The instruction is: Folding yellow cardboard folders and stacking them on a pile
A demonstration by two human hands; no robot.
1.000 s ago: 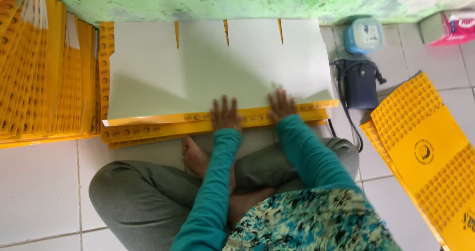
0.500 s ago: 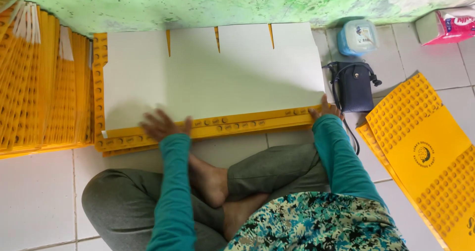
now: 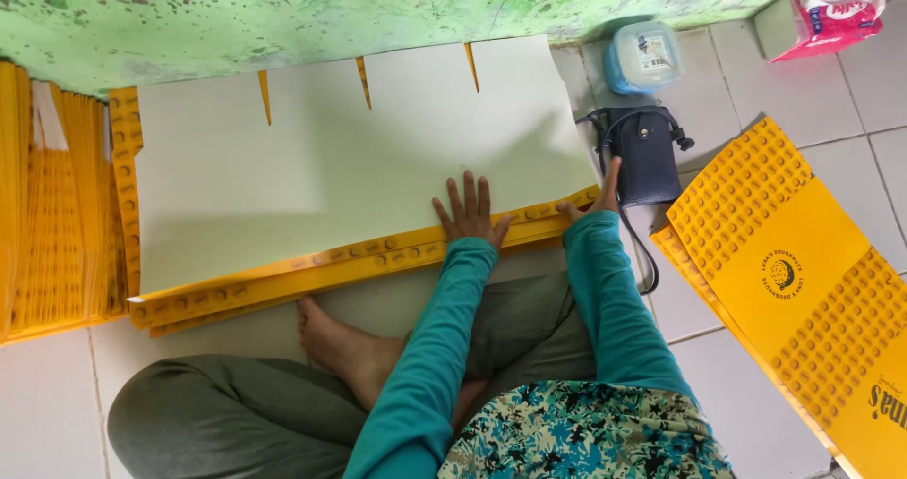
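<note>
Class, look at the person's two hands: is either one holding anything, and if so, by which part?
Nothing is gripped. The left hand presses flat on the white cardboard sheet near its front edge; the right hand touches the sheet's front right corner.

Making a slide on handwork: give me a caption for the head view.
Seated cross-legged, left hand flat on white cardboard sheet, right hand at its yellow edge beside a dark pouch.

Bright, even daylight, no glare. Soft shadow falls across the right part of the flat white cardboard sheet [image 3: 340,167]. Focus sharp throughout; slight wide-angle stretch at the edges, no motion blur.
</note>
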